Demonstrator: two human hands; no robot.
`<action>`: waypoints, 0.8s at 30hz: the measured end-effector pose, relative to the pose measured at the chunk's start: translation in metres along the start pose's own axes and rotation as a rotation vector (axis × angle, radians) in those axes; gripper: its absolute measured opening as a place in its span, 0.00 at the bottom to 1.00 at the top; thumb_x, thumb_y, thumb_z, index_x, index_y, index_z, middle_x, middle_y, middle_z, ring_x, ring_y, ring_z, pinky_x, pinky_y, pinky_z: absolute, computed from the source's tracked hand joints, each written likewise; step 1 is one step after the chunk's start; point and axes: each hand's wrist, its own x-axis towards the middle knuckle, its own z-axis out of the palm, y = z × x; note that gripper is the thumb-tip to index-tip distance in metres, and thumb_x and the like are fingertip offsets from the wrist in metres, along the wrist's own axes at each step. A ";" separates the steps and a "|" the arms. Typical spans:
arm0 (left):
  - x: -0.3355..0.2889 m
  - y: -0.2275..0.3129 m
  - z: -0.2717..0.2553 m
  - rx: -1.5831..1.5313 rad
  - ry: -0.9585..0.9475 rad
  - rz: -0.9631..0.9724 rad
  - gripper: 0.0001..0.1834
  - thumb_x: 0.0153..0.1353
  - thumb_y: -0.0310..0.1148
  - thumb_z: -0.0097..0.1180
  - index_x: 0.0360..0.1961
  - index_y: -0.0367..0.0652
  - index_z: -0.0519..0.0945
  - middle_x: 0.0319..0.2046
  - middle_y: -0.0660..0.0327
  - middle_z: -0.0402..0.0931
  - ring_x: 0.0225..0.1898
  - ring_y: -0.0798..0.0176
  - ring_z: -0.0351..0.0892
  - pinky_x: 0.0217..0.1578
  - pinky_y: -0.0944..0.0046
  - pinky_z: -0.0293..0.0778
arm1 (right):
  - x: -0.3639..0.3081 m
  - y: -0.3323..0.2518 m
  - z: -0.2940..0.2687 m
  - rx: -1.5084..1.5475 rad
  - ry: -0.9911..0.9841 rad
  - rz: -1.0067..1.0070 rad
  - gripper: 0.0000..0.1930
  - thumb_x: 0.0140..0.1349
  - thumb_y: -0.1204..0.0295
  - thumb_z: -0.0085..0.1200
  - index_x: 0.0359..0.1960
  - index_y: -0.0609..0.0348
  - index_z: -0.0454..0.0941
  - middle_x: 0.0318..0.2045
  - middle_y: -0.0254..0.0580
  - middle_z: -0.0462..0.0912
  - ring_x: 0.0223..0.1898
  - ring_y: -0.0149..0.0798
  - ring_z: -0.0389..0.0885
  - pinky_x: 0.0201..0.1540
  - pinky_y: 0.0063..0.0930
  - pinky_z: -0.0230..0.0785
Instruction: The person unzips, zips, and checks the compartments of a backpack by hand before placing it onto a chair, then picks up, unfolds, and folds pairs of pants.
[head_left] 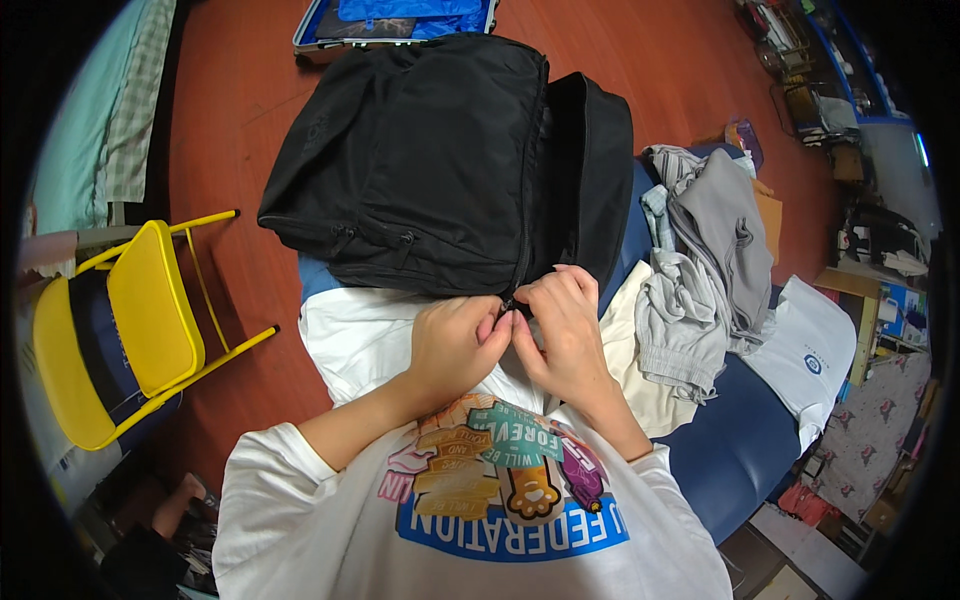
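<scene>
Nearest the camera, a white printed shirt (330, 530) is worn by the person, and just beyond it the left hand (455, 338) and right hand (562, 318) are brought together. Both are closed in a pinching grip, clamped on the lower right corner of a black bag (440, 150); the zip end (507, 303) between the fingertips is largely hidden. The bag is laid on a padded blue table (735, 455), its near edge resting by a white garment (345, 330). As far as can be judged, the work at the zip is only partway: hold of the corner is taken, but along the right side a black panel (600, 165) is parted from the main body by a dark gap, so that stretch is left unfastened. Whether it is being opened or shut cannot be told. To the right, cream cloth (632, 365), light grey shorts (685, 310), a darker grey garment (715, 230) and a white folded top (805, 340) are all left outside the bag. Farther out, a yellow folding chair (160, 310) and an open suitcase (325, 50) are seen on the reddish floor (235, 110).
</scene>
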 end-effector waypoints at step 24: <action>0.001 -0.027 -0.013 -1.774 -0.512 -1.057 0.14 0.76 0.40 0.41 0.47 0.42 0.74 0.43 0.64 0.76 0.43 0.68 0.73 0.49 0.65 0.70 | 0.000 0.005 0.031 -0.133 0.339 -0.298 0.11 0.45 0.77 0.62 0.32 0.64 0.81 0.35 0.41 0.83 0.41 0.41 0.83 0.49 0.40 0.74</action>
